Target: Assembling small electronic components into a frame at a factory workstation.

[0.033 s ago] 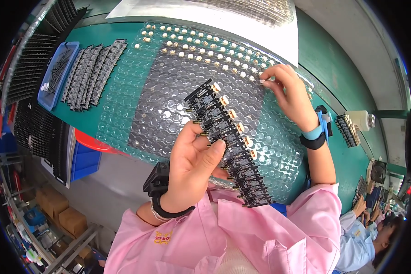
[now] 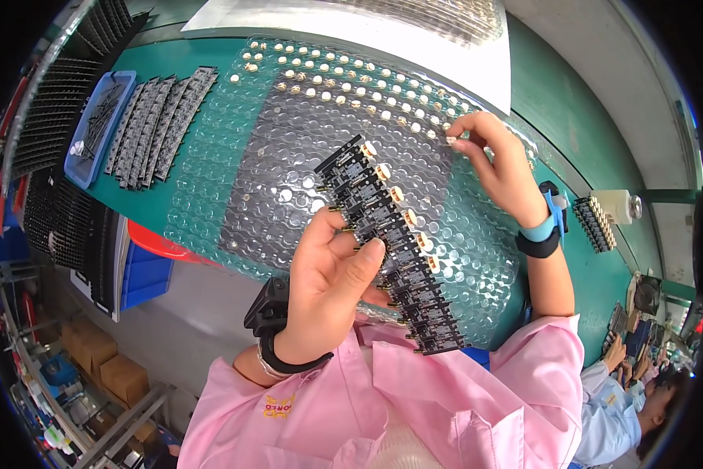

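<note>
My left hand (image 2: 332,273) grips a long black circuit board panel (image 2: 390,242) with its thumb on top, tilted above the bubble wrap. Several small white-and-copper round parts stick out along the panel's upper right edge; its lower stretch has none. Over at the right, my right hand (image 2: 496,160) pinches a small white round part (image 2: 450,141) between thumb and forefinger, just above the bubble wrap (image 2: 289,172). Rows of similar white round parts (image 2: 376,97) lie on that sheet, left of my right fingertips.
At left, more board panels (image 2: 160,125) lie beside a blue tray (image 2: 97,133) of thin dark pieces. Toward the right stand a panel with white parts (image 2: 595,223) and a white bottle (image 2: 613,205). Another person in light blue (image 2: 613,422) sits at lower right.
My right hand has shifted very slightly to the right and down, with the small white part still in its fingertips. The left hand and the panel hold their place.
</note>
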`<state>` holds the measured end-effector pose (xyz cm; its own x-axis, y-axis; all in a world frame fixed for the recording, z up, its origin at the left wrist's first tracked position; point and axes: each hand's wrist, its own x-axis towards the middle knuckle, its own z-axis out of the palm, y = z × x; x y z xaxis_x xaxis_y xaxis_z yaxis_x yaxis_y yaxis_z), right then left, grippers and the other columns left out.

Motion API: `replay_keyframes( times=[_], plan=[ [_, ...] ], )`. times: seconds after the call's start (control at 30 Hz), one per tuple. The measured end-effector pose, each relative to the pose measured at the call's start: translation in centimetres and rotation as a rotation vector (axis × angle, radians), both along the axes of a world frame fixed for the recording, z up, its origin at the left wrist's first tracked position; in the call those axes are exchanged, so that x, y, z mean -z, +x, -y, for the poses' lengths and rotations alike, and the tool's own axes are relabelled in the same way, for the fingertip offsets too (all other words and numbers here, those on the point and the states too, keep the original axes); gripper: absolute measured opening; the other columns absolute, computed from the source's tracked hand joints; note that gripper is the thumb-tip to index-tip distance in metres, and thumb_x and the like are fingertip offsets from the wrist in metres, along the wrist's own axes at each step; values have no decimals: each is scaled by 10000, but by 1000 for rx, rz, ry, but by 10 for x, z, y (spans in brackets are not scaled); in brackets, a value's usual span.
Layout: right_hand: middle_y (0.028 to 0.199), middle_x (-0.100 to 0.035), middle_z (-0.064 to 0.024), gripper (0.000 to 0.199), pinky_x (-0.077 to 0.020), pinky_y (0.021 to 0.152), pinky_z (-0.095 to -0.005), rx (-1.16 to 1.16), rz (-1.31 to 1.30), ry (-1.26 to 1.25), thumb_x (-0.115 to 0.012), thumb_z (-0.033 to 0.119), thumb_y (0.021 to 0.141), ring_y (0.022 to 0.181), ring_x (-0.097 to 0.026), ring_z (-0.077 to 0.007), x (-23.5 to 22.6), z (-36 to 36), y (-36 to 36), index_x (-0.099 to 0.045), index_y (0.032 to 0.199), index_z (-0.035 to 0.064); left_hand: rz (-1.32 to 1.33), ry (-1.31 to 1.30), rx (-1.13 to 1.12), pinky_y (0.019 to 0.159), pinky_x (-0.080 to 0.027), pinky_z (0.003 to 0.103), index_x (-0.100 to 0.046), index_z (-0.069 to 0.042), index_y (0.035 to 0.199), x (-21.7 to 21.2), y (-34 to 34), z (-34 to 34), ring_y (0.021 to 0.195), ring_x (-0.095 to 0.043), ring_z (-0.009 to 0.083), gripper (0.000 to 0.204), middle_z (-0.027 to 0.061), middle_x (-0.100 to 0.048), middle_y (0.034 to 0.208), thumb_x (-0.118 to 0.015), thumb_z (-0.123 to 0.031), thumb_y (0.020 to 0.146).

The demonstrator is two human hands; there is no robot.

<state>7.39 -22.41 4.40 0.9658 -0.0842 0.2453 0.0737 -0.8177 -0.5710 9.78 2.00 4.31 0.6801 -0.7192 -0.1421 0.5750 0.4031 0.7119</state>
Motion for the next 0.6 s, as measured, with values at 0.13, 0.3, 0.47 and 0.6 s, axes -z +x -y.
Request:
replay_keyframes(
  times=[0.13,0.3,0.47,0.6],
  plan=[
    [856,-527,-73,94,-399,601,-205,-65,-101,569,-495,-14,790,695,-472,-92,-17,-23,-10,-483,881,7,-5,-27,-12,572,-532,230,-350,-24,1077,-1,1,1,829,-581,136,259,92,-541,1012,-468,-76,853],
    [823,-548,-86,85,-372,578,-188,-204,-160,1079,-517,-7,787,654,-452,-72,-30,-32,-24,-477,860,4,6,-13,-27,569,-534,228,-346,-26,1074,-1,1,1,829,-583,138,254,98,-538,1021,-464,-74,854],
    [827,-546,-96,71,-362,579,-183,-318,-157,1203,-503,-18,781,650,-441,-60,-31,-32,-28,-469,835,14,11,-40,-38,569,-536,228,-337,-26,1068,-2,1,0,823,-585,139,244,102,-539,1018,-453,-65,856],
    [813,-551,-74,60,-381,602,-191,-384,-159,1242,-511,-5,789,668,-466,-63,-31,-37,-31,-491,845,-5,11,-50,-59,563,-538,229,-332,-27,1060,0,1,0,818,-587,139,233,102,-541,1010,-443,-58,858]
  ],
)
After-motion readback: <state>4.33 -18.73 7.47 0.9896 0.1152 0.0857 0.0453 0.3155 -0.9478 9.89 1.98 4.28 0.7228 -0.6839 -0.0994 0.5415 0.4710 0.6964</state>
